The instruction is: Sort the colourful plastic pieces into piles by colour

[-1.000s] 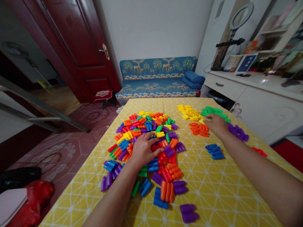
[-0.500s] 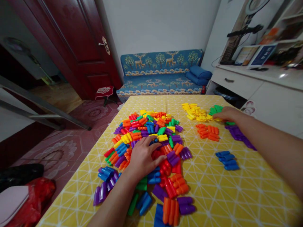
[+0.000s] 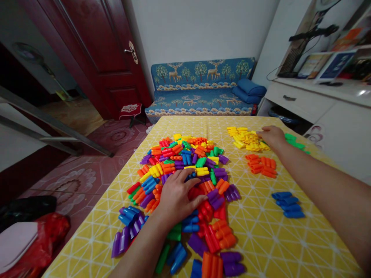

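Note:
My left hand point(image 3: 177, 193) rests palm down on a large mixed heap of plastic building pieces point(image 3: 155, 170), joined tubes with bullet-like ends, in several colours. Its fingers are spread, thumb apart, over red and blue pieces, and no piece is visibly gripped. At the far right, my right hand point(image 3: 271, 136) reaches beside a pile of yellow pieces point(image 3: 247, 139), fingers stretched leftward at its edge. No held piece shows there; the underside of the fingers is hidden. Green pieces point(image 3: 295, 142) lie right of that wrist. Orange pieces point(image 3: 261, 166) and blue pieces point(image 3: 288, 204) form separate groups nearer me.
A yellow patterned cloth covers the table point(image 3: 255, 239). Beyond its far edge stands a blue sofa point(image 3: 197, 100). White cabinets point(image 3: 333, 123) flank the right side. A metal frame point(image 3: 58, 127), a red stool point(image 3: 131, 110) and a red bag point(image 3: 53, 235) are at the left.
My right hand has moved left and away from the green pieces, to the yellow pile's edge. My left hand stays on the heap. The view has shifted slightly.

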### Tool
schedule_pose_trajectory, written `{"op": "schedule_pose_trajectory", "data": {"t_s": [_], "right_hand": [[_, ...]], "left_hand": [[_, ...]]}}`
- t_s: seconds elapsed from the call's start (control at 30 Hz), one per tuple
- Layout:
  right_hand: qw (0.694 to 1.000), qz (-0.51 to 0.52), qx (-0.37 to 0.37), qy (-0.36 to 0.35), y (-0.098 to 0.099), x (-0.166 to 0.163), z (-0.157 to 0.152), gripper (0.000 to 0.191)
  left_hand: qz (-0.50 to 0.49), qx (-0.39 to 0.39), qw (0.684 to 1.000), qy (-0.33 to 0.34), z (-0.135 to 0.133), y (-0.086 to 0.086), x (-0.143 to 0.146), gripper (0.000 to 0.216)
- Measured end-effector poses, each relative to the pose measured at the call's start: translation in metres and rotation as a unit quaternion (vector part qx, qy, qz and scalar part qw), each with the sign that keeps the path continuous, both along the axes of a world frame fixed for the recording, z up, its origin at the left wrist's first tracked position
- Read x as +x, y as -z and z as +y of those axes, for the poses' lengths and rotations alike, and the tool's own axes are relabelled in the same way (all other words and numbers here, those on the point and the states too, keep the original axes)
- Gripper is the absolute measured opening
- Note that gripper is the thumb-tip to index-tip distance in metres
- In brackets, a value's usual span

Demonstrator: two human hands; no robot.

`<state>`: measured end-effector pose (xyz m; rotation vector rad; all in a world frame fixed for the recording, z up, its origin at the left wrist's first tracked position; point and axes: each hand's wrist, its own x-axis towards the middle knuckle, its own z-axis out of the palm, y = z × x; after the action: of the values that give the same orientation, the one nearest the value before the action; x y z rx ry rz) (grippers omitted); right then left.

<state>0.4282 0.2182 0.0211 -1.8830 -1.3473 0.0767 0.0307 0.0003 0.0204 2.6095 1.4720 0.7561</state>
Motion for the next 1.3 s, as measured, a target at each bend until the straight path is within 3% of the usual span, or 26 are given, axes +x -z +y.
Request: {"op": "schedule_pose_trajectory", "data": {"t_s": [0.07,0.13,0.33,0.5,0.67,0.8,0.93,1.07,1.17,1.3], "right_hand": [[0.999,0.043,-0.004,0.016,-0.004,-0.015,-0.024,0.024],[0.996,0.081,0.010,-0.022,-0.006,-0.037,-0.055,0.026],[0.942,0.180,-0.021,-0.281,0.012,-0.123,-0.161,0.028],[0.943,0.151,0.041,-0.293,0.032,-0.159,-0.201,0.037],[0.952,0.134,0.092,-0.261,0.036,-0.167,-0.205,0.035],[0.941,0.021,0.107,-0.319,0.013,-0.180,-0.192,0.033],[0.914,-0.137,0.033,-0.381,-0.013,-0.200,-0.165,0.047],[0.899,-0.236,-0.042,-0.368,-0.016,-0.213,-0.143,0.039],[0.896,-0.261,-0.044,-0.356,-0.013,-0.216,-0.140,0.033],[0.905,-0.225,0.034,-0.359,-0.015,-0.206,-0.147,0.022]], "left_hand": [[-0.002,0.005,1.000,0.003,0.000,0.000,0.000,0.041],[0.000,0.010,1.000,0.004,0.000,0.000,0.000,0.041],[0.011,0.018,1.000,0.000,0.001,-0.001,0.001,0.041],[0.005,0.029,1.000,0.001,0.001,0.000,0.001,0.040],[0.001,0.040,0.999,0.004,0.002,0.002,0.001,0.042],[-0.002,0.047,0.999,0.004,0.004,0.004,0.001,0.041],[-0.003,0.046,0.999,0.008,0.005,0.006,0.000,0.041],[-0.004,0.047,0.999,0.013,0.006,0.008,-0.001,0.040],[-0.004,0.044,0.999,0.011,0.006,0.008,-0.001,0.041],[-0.004,0.044,0.999,0.010,0.006,0.008,-0.001,0.040]]}}
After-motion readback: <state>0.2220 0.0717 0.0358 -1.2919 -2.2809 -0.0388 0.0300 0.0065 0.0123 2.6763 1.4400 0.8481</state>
